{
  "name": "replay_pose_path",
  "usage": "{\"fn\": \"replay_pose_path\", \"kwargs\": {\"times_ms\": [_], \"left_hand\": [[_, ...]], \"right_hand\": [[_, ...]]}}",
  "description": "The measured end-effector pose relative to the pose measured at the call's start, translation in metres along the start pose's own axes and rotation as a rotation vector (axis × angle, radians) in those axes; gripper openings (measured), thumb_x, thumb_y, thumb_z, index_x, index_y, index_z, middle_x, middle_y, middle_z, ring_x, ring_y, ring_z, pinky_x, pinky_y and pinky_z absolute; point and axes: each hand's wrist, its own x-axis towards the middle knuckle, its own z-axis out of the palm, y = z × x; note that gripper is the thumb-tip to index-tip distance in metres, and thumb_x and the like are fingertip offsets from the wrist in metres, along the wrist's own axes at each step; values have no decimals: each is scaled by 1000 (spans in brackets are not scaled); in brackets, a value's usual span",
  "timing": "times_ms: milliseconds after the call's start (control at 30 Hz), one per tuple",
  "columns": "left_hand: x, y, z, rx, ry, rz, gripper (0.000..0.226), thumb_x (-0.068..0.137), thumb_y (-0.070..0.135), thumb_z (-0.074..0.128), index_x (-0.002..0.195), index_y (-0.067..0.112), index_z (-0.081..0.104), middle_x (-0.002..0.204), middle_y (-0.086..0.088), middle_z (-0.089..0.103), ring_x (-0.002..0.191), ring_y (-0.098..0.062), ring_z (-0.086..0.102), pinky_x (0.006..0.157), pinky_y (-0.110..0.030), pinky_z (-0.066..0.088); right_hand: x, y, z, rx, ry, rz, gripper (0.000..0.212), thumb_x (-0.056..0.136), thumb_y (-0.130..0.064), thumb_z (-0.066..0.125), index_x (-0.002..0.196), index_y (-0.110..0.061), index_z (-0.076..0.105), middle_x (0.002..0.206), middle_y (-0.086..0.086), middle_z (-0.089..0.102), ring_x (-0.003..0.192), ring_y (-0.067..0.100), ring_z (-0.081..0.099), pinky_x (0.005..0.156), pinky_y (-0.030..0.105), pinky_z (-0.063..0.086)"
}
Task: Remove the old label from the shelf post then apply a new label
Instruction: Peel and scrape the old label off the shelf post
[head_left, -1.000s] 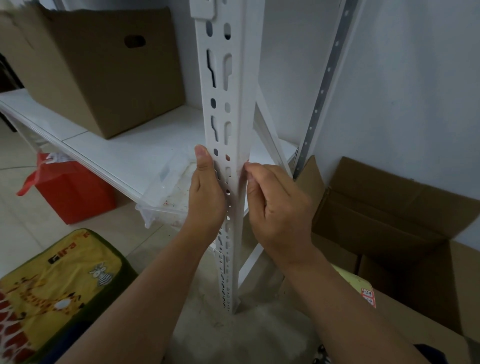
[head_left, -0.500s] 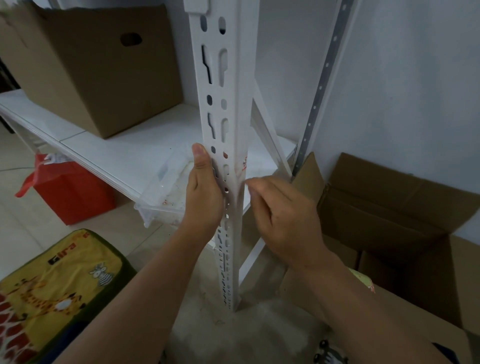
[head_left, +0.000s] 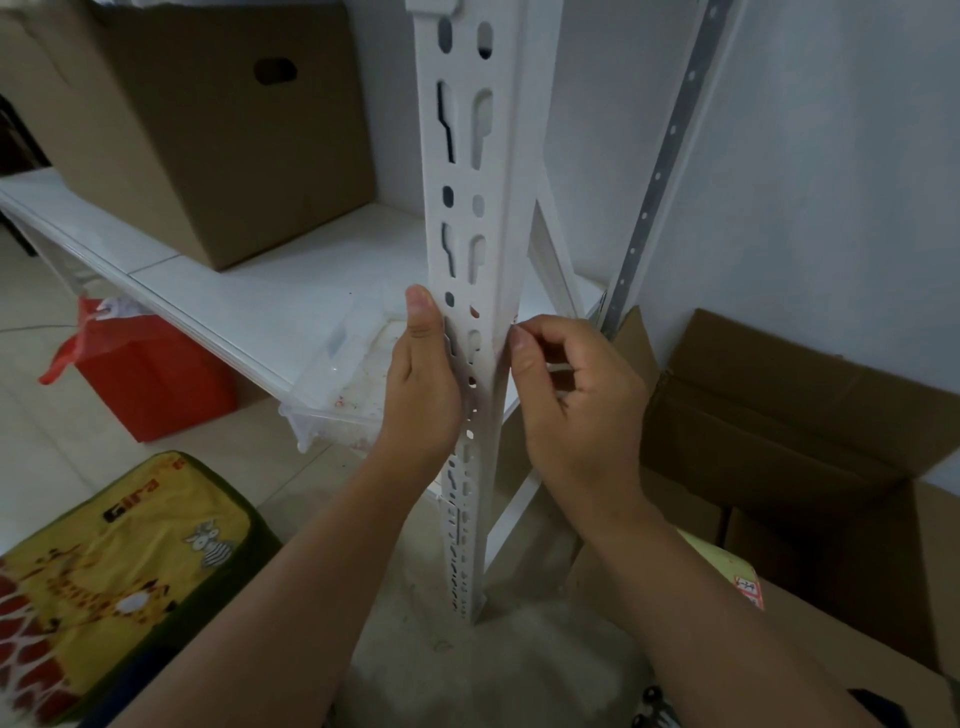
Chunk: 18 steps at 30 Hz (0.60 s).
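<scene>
We find the white slotted shelf post (head_left: 480, 218) standing upright at the front corner of the white shelf (head_left: 249, 306), its foot on the bare floor. The left hand (head_left: 423, 387) holds the post's left face, thumb laid straight up along the edge and fingers wrapped behind it, out of our sight. The right hand (head_left: 574, 400) sits at the post's right edge with its fingers curled; thumb and forefinger are pressed together at the corner, where a small trace of red-printed label (head_left: 514, 328) shows — whether they actually pinch it we cannot tell. On the shelf we note a closed cardboard box (head_left: 208, 135) and, near the post, a clear plastic tray (head_left: 348, 379) overhanging the shelf's front lip. Below sit a red bag (head_left: 150, 374) and a yellow giraffe-print cushion (head_left: 104, 577); an open cardboard carton (head_left: 810, 415) stands to the right against the wall.
</scene>
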Motion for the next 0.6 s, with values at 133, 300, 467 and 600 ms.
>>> {"fn": "replay_pose_path", "kwargs": {"times_ms": [133,300,467,600], "left_hand": [[-1,1,-1,5,-6,-9,46,101,47,12,83,37,54,58,35,61,64,23,58,51,3,40],[-1,2,2,-24,12,-24,44,100,49,15,84,38,54,56,33,62,61,22,58,49,2,40],[-1,1,3,-25,36,-31,47,100,51,14,84,38,57,61,32,64,63,19,60,52,1,41],[1,0,4,-16,56,-45,48,99,55,15,85,40,58,62,33,65,63,18,61,52,-2,44]], "right_hand": [[5,0,-2,14,-47,37,15,95,-18,55,100,-9,66,91,-9,61,82,4,60,69,10,50],[7,-1,-5,38,-75,47,14,95,-18,56,101,-11,67,90,-10,63,84,5,62,68,12,52],[7,-3,-4,41,-25,28,12,93,-14,59,95,-10,69,86,-12,61,81,-4,59,68,4,46],[8,-6,-1,28,26,23,11,91,-13,60,91,-10,70,83,-15,59,77,-11,57,68,3,45]]}}
